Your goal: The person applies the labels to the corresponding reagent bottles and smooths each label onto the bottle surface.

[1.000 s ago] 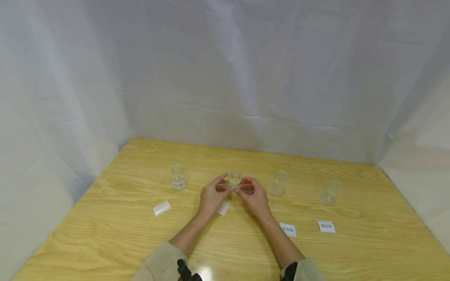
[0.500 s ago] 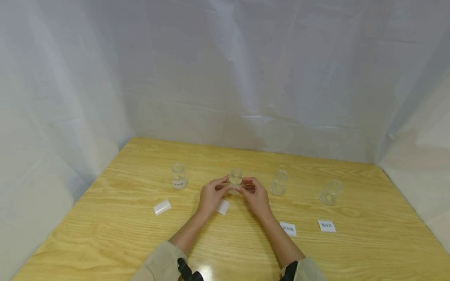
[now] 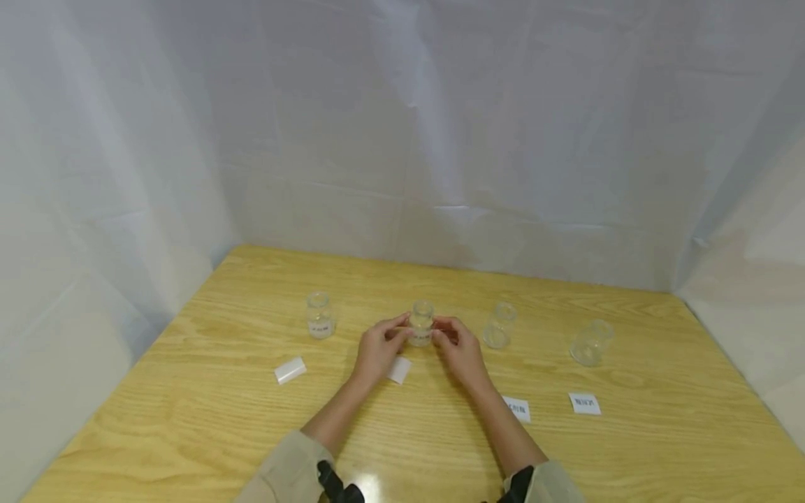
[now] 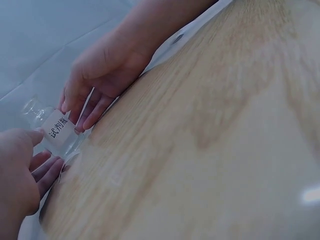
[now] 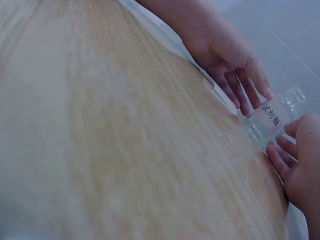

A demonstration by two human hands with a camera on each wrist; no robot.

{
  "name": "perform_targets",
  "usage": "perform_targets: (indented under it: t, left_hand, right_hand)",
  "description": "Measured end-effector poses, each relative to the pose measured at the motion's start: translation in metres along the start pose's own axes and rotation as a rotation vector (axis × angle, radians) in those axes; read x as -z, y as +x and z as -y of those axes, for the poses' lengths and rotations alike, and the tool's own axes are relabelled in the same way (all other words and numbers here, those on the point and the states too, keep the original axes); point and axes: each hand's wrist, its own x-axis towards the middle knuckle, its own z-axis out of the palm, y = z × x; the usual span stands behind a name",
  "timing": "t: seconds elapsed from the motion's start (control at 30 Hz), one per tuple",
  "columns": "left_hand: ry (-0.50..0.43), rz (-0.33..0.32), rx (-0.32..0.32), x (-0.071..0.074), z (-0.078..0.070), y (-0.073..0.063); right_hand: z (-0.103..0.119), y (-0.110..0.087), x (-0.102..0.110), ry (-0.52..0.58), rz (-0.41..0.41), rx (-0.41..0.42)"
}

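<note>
A small clear glass reagent bottle (image 3: pixel 422 323) stands upright between my hands in the head view. Across its front lies a white label (image 4: pixel 57 127) with dark printed characters, also readable on the bottle (image 5: pixel 270 116) in the right wrist view. My left hand (image 3: pixel 377 353) holds the bottle's left side, thumb at the label's edge. From the opposite side, my right hand (image 3: pixel 460 355) holds it with thumb and bent fingers. Whether the base touches the table is hard to tell.
A labelled bottle (image 3: pixel 321 318) stands to the left. Two unlabelled bottles, one nearer (image 3: pixel 499 326) and one farther (image 3: pixel 591 343), stand to the right. White slips (image 3: pixel 290 371) (image 3: pixel 399 370) and printed labels (image 3: pixel 517 409) (image 3: pixel 585 404) lie on the wooden table (image 3: pixel 251 433).
My thumbs have slid apart from the middle of the bottle's front toward its sides, and the printed label has come into sight. The bottle has hardly moved.
</note>
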Motion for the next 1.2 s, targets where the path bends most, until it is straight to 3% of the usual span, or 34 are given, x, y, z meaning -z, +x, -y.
perform_targets:
  t: [0.23, 0.47, 0.7, 1.2]
  left_hand:
    - [0.085, 0.023, 0.011, -0.004, -0.002, 0.0]
    - [0.143, 0.01, -0.079, -0.008, 0.001, 0.0]
    - [0.105, -0.009, -0.106, -0.007, 0.003, -0.001]
    - [0.086, -0.03, -0.055, -0.004, 0.002, 0.001]
  right_hand:
    - [0.021, -0.006, -0.002, 0.037, 0.045, 0.014]
    - [-0.007, 0.0, -0.006, -0.001, 0.016, 0.025]
    - [-0.016, 0.001, -0.007, -0.059, -0.008, 0.062]
    - [-0.02, 0.002, -0.003, -0.054, 0.014, 0.136]
